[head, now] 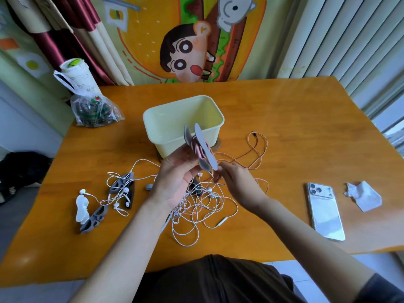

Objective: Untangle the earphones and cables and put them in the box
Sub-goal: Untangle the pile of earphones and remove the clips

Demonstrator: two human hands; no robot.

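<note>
Pink cable [198,150] around grey winder [207,147]

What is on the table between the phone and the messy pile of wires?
Nothing. In the head view, only bare wooden table lies between the phone and the pile of wires.

Tangled white earphones [193,207] before cream box [171,147]
</note>
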